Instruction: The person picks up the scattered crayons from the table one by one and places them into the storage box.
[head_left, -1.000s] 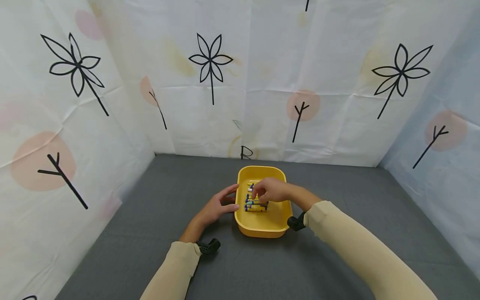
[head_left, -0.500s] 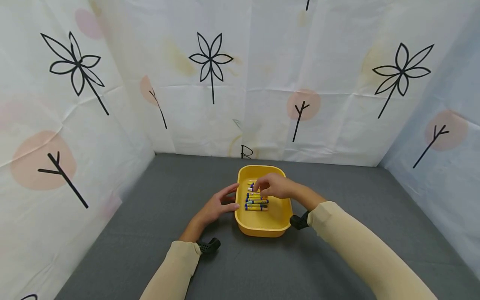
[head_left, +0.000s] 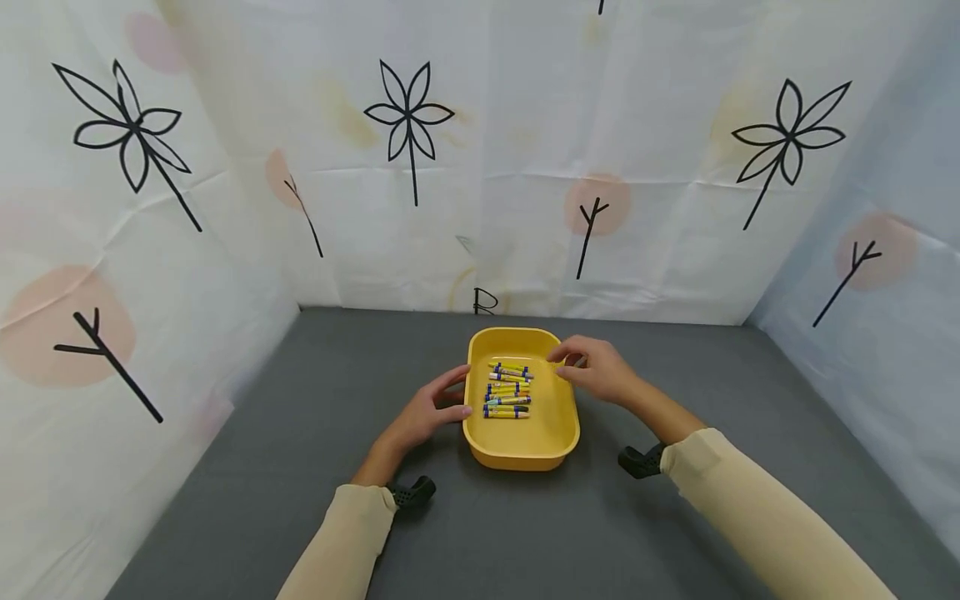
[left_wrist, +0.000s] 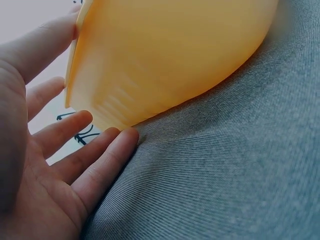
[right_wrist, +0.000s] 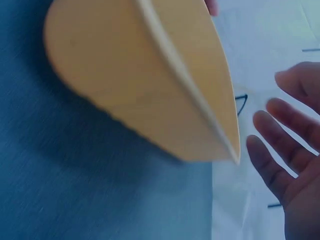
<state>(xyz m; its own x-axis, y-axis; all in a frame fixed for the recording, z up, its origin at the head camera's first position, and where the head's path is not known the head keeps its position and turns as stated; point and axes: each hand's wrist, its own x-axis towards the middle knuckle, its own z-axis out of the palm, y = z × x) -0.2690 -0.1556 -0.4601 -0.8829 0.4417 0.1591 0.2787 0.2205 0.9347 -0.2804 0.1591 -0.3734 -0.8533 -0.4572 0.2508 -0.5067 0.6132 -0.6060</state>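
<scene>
A yellow plastic tub point(head_left: 531, 440) stands on the grey table. Inside it, several crayons point(head_left: 507, 400) with yellow wrappers and blue bands lie sideways in a column down the left half. My left hand point(head_left: 422, 414) touches the tub's left side, thumb and fingertips at the rim and wall. In the left wrist view its fingers are extended against the tub wall point(left_wrist: 170, 55). My right hand point(head_left: 600, 371) hovers over the right rim, holding nothing. The right wrist view shows its fingers point(right_wrist: 272, 165) loosely extended and apart from the tub point(right_wrist: 110, 65).
Grey fabric point(head_left: 525, 533) covers the table. A white cloth backdrop point(head_left: 495, 208) with printed flowers and trees rises behind and on both sides. Dark wrist cameras sit on the left wrist point(head_left: 414, 493) and the right wrist point(head_left: 641, 461).
My right hand has drawn back to the right, from above the crayons to the tub's right rim, uncovering the whole column of crayons. The left hand stays at the tub's left side.
</scene>
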